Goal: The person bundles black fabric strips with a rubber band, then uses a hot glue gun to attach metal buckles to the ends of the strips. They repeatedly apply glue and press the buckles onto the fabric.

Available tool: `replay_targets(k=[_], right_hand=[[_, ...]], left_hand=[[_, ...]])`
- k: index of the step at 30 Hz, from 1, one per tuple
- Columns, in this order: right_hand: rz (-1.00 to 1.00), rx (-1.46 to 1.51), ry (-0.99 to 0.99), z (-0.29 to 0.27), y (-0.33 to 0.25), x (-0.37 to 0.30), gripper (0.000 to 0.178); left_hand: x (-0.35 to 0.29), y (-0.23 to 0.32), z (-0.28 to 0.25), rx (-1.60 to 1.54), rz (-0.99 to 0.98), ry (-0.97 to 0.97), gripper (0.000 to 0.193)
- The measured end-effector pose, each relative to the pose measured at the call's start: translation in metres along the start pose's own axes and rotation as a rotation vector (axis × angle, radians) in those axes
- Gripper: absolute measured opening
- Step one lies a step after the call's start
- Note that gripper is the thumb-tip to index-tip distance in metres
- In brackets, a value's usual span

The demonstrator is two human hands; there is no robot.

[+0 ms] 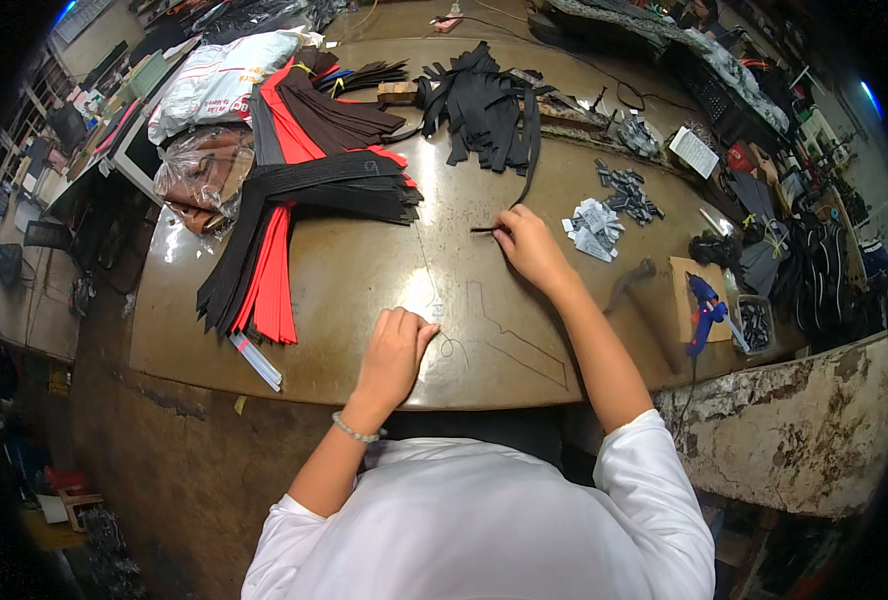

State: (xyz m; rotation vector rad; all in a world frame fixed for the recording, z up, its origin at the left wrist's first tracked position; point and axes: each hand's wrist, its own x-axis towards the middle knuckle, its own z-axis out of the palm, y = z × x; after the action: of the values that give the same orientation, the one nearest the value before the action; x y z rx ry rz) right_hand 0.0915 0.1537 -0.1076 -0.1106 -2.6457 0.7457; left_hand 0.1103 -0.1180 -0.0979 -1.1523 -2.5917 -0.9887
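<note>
Black strip [480, 230]: short end pinched in the right hand [529, 245], above the worktable [354, 280].
Right thumb and fingertips are closed on the strip near its end, at table centre; the strip appears to run back behind the hand toward the loose pile of black strips [484, 110], though the hand hides the join. Left hand [394, 350] rests near the front edge, fingers curled and close together, beside a fine dark thread [449, 347]; whether they grip it cannot be told. Progress, by judgement: one strip is in hand, and no finished piece can be identified. The pile, the small dark parts [629, 190] and the pale tags [594, 230] appear loose and unjoined, so most handling seems left.
</note>
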Motion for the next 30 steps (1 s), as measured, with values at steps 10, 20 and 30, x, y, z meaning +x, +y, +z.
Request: replay_targets(k=[10, 20, 30], right_hand=[[0.240, 0.443, 0.036, -0.044, -0.063, -0.113, 0.023], [0.584, 1.126, -0.063, -0.022, -0.105, -0.158, 0.025], [0.590, 1.342, -0.147, -0.008, -0.122, -0.147, 0.023]], left_hand=[[-0.060, -0.017, -0.082, 0.188, -0.213, -0.255, 0.024], [-0.145, -0.056, -0.129, 0.630, -0.691, -1.020, 0.032], [-0.046, 0.027, -0.044, -0.632, -0.349, -0.166, 0.026]])
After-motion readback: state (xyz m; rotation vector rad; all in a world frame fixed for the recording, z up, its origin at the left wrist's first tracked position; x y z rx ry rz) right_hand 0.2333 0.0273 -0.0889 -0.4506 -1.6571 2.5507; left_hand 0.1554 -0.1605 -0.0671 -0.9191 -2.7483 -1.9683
